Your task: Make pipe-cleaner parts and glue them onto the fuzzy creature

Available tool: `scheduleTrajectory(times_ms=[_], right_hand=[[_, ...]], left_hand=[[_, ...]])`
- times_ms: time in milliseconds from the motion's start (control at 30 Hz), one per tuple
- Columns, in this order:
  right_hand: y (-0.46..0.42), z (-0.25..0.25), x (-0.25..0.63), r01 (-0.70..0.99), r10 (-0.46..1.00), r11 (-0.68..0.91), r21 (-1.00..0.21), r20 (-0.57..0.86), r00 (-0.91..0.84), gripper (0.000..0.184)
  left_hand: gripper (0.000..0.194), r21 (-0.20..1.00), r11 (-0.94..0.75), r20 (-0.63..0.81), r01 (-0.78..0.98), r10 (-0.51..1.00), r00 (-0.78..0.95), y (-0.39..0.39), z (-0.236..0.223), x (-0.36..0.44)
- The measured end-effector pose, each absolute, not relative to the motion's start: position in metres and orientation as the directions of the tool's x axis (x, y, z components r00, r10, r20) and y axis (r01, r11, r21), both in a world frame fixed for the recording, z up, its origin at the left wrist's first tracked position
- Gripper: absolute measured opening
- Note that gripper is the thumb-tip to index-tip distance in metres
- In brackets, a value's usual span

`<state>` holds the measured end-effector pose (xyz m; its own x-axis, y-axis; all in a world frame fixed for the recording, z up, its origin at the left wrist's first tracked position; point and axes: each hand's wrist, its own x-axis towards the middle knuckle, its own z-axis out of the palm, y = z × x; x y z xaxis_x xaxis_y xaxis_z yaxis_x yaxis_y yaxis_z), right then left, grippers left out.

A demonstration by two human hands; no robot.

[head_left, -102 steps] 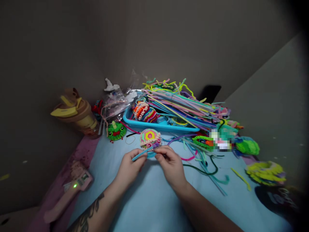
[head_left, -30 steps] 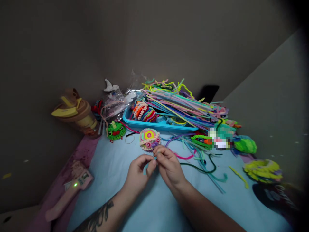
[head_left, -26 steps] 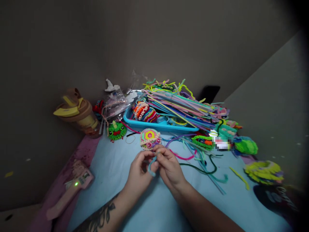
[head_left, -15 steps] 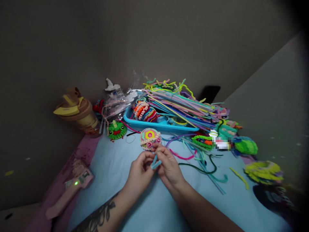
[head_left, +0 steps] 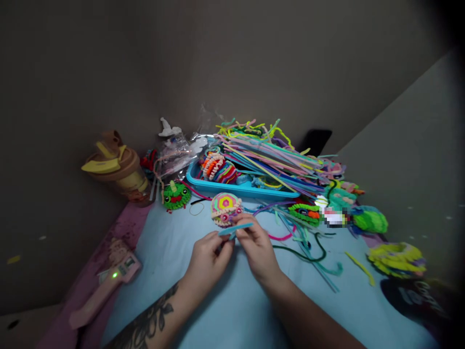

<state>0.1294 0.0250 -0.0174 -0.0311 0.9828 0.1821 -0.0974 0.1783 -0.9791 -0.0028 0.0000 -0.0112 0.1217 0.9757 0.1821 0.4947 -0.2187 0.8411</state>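
Observation:
A short light-blue pipe cleaner (head_left: 236,229), bent into a narrow shape, is pinched between my two hands over the middle of the table. My left hand (head_left: 212,257) grips its left end, with thumb and fingers closed. On the other side my right hand (head_left: 256,247) pinches it, thumb in front. Just beyond the fingertips sits a round turtle-like figure (head_left: 225,208) of coiled pipe cleaners, with a patterned shell and pink bead eyes. Part of its front edge is hidden by my right fingers.
A blue tray (head_left: 240,189) heaped with pipe cleaners (head_left: 269,155) stands at the back. A green figure (head_left: 176,195) lies left of it, near a lidded cup (head_left: 119,169). Loose stems (head_left: 308,254) and several fuzzy figures spread right. A pink handheld device (head_left: 109,286) lies at left.
The blue pipe cleaner has turned from an upright V to a flatter, nearly level position. My right hand has shifted slightly, and both hands still hold the piece.

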Motion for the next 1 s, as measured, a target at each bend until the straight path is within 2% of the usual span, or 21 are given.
scheduleTrajectory(times_ms=[67, 167, 267, 400, 500, 567, 633, 700, 767, 867, 933, 1000], right_hand=[[0.030, -0.015, 0.138, 0.099, 0.943, 0.328, -0.939, 0.320, -0.093, 0.007], [0.035, -0.014, 0.146, 0.261, 0.888, 0.454, -0.852, 0.410, -0.207, 0.012], [0.036, -0.017, 0.148, 0.340, 0.866, 0.495, -0.800, 0.422, -0.267, 0.014], [0.033, -0.018, 0.146, 0.361, 0.858, 0.508, -0.782, 0.422, -0.292, 0.013], [0.031, -0.015, 0.144, 0.352, 0.837, 0.536, -0.767, 0.432, -0.335, 0.015], [0.029, -0.014, 0.143, 0.352, 0.805, 0.575, -0.739, 0.434, -0.404, 0.016], [0.028, -0.014, 0.142, 0.369, 0.779, 0.603, -0.707, 0.423, -0.463, 0.015], [0.027, -0.015, 0.143, 0.389, 0.779, 0.603, -0.696, 0.407, -0.477, 0.014], [0.027, -0.014, 0.143, 0.393, 0.802, 0.574, -0.718, 0.397, -0.447, 0.013], [0.027, -0.012, 0.145, 0.368, 0.834, 0.536, -0.760, 0.409, -0.369, 0.015], [0.027, -0.010, 0.145, 0.353, 0.849, 0.518, -0.779, 0.416, -0.327, 0.015], [0.028, -0.010, 0.145, 0.348, 0.865, 0.493, -0.797, 0.410, -0.288, 0.015]], left_hand=[[0.016, 0.835, -0.230, 0.188, 0.499, 0.973, 0.135, 0.003, -0.011, -0.005], [0.015, 0.857, -0.196, 0.171, 0.476, 0.981, 0.097, 0.006, -0.009, -0.008], [0.015, 0.889, -0.142, 0.140, 0.436, 0.990, 0.037, 0.007, -0.010, -0.008], [0.014, 0.910, -0.125, 0.134, 0.395, 0.991, 0.005, 0.007, -0.011, -0.009], [0.024, 0.889, -0.249, 0.268, 0.385, 0.963, 0.003, 0.007, -0.009, -0.011], [0.033, 0.830, -0.374, 0.397, 0.415, 0.917, 0.032, 0.008, -0.008, -0.014], [0.029, 0.758, -0.465, 0.490, 0.458, 0.869, 0.071, 0.008, -0.007, -0.016], [0.020, 0.745, -0.466, 0.511, 0.477, 0.859, 0.041, 0.009, -0.007, -0.019], [0.014, 0.817, -0.375, 0.439, 0.438, 0.897, -0.051, 0.010, -0.008, -0.020], [0.012, 0.952, -0.162, 0.202, 0.259, 0.970, -0.136, 0.013, -0.009, -0.019], [0.017, 0.992, -0.023, 0.039, 0.120, 0.990, -0.136, 0.015, -0.009, -0.017], [0.020, 0.997, 0.069, -0.065, 0.019, 0.988, -0.141, 0.016, -0.008, -0.016]])
